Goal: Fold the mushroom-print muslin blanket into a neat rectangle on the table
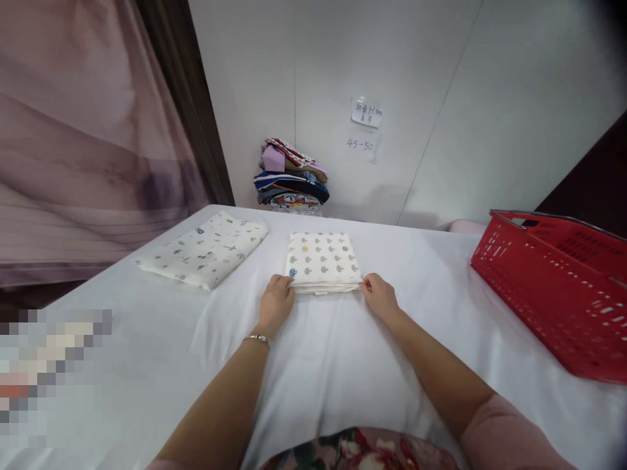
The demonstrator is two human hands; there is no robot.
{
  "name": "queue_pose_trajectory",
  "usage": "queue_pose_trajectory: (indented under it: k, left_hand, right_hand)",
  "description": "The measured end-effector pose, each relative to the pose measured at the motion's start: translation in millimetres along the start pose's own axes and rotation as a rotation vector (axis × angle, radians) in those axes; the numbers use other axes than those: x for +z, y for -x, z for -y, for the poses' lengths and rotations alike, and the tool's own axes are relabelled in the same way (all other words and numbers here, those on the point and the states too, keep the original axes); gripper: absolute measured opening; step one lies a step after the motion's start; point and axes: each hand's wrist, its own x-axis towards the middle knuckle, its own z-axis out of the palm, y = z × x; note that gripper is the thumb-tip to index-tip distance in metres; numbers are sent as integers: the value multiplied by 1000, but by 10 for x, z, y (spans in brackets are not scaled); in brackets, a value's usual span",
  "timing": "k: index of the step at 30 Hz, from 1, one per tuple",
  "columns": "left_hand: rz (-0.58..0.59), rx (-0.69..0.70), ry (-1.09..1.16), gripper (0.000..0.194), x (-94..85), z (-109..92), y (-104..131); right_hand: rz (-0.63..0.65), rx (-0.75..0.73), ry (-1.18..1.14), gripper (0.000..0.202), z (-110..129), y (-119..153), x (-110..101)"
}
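Note:
A folded white cloth (323, 258) with rows of grey shapes and a few coloured ones lies flat on the white-covered table (323, 365). At its near left corner my left hand (277, 301) pinches the edge, a bracelet on that wrist. My right hand (379, 294) has its fingers closed on the near right corner. Several layers show along the near edge between my hands. To the left lies another folded white cloth (206, 248) with small grey prints, untouched.
At the right stands a red perforated basket (553, 294). Beyond the table's far edge is a stack of folded fabrics (292, 179) against the pale wall, where paper notes (366, 114) hang. A pink curtain (88, 130) hangs at the left. The lower left is pixelated.

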Motion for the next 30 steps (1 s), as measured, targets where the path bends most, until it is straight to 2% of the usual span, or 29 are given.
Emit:
queue_pose_trajectory:
  k: [5, 11, 16, 19, 22, 26, 30]
  left_hand:
    - [5, -2, -15, 24, -5, -9, 4]
    - [-14, 12, -6, 25, -10, -6, 1]
    - [-2, -22, 14, 25, -2, 1, 11]
    - [14, -33, 28, 25, -1, -1, 20]
    - [13, -33, 19, 25, -4, -10, 24]
    - [16, -39, -8, 24, -11, -13, 28]
    - [10, -32, -36, 24, -15, -11, 30]
  right_hand:
    - [42, 1, 37, 13, -58, -14, 62]
    - [-14, -40, 43, 12, -46, -36, 46]
    - [63, -28, 82, 11, -43, -11, 36]
    - [2, -114, 121, 12, 9, 3, 5]
    - [-37, -282, 126, 21, 136, -14, -33]
    - [41, -425, 108, 22, 317, -89, -38]
    - [84, -435, 101, 23, 315, -151, 14]
